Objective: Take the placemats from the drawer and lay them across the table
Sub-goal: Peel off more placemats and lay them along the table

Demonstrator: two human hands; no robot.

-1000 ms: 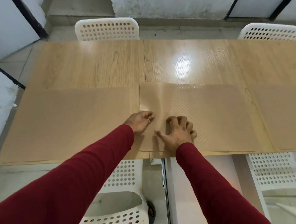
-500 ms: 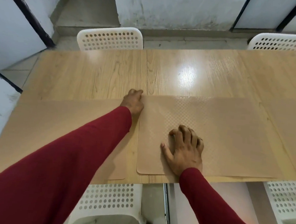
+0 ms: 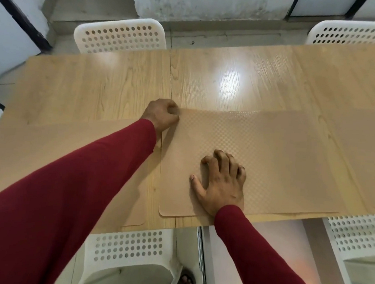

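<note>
Tan placemat lies flat on a wooden table, left hand pinching its far corner, right hand pressing it with curled, spread fingers

place: dining room | evidence: long wooden table; white perforated chairs; placemats

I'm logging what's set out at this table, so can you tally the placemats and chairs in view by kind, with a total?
Tan rectangular placemats: 3, left, middle under both hands, right
White perforated plastic chairs: 4, far left, far right, near left, near right
Total: 7
</note>
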